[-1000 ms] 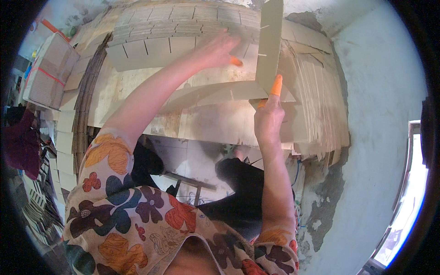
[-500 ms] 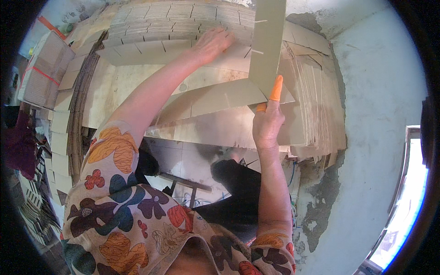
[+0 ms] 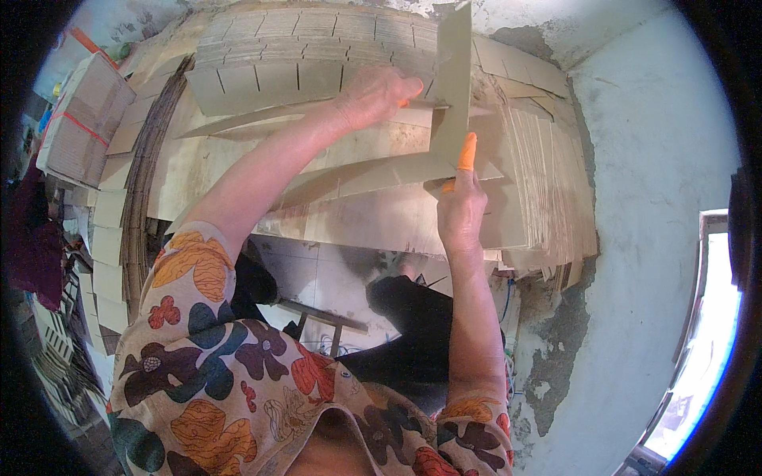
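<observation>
My right hand [image 3: 462, 208], with orange finger covers, grips two grey-brown cardboard strips where they cross. One, a slotted upright strip [image 3: 452, 67], points away from me. The other, a cross strip [image 3: 357, 179], slants off to the left above the table. My left hand [image 3: 379, 97] is closed on a third, a long cardboard strip [image 3: 246, 123], its thumb side showing orange. That strip's right end meets the upright strip near its slot; whether it is seated in the slot I cannot tell. Behind it stands a row of slotted strips [image 3: 278, 78].
Stacked cardboard strips [image 3: 294, 28] line the table's far side. More stacks stand at the right [image 3: 548, 182] and left [image 3: 143, 174]. A carton with red strapping [image 3: 79, 127] sits far left. A pale wall [image 3: 659, 143] bounds the right, and my legs [image 3: 405, 317] are below the wooden tabletop [image 3: 349, 226].
My left hand has moved slightly right and nearer, bringing a long strip away from the back row to the upright strip. The upright strip has turned more edge-on; my right hand has shifted slightly left.
</observation>
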Available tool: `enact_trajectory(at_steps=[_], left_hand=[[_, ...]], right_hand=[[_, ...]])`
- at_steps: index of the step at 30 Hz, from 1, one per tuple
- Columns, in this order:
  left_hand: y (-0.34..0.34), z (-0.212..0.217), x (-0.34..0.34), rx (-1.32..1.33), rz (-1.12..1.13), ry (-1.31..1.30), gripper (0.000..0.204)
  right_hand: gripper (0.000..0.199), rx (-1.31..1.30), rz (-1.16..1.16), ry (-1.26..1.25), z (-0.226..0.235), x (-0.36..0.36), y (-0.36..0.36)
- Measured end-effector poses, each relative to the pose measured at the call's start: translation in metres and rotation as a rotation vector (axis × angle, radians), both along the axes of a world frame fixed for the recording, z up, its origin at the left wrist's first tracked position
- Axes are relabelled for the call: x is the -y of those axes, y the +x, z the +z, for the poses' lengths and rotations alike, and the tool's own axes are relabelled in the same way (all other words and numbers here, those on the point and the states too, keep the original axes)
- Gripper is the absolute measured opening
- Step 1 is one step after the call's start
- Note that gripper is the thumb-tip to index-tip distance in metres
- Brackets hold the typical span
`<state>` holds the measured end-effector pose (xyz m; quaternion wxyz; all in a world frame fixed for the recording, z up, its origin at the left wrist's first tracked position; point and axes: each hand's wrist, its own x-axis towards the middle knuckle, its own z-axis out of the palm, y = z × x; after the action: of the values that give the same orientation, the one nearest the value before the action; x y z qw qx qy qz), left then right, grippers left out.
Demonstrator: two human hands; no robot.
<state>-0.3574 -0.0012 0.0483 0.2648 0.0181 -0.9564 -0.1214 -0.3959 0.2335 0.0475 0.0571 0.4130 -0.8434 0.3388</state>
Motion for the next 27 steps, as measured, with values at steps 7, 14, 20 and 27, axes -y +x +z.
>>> enact_trajectory(at_steps=[7,14,20,27], left_hand=[[0.022,0.032,-0.028,0.115,-0.143,0.486,0.027],[-0.004,0.069,0.02,0.309,0.204,0.272,0.052],[-0.037,-0.004,0.04,0.278,0.326,-0.214,0.058],[-0.044,-0.027,0.044,0.23,0.269,-0.249,0.031]], right_hand=[[0.076,0.01,-0.049,0.105,-0.008,-0.008,-0.003],[0.076,0.068,-0.077,0.065,0.004,-0.029,0.027],[0.075,0.105,-0.042,0.008,-0.006,-0.021,0.028],[0.075,0.06,-0.046,0.007,-0.01,-0.02,0.027]])
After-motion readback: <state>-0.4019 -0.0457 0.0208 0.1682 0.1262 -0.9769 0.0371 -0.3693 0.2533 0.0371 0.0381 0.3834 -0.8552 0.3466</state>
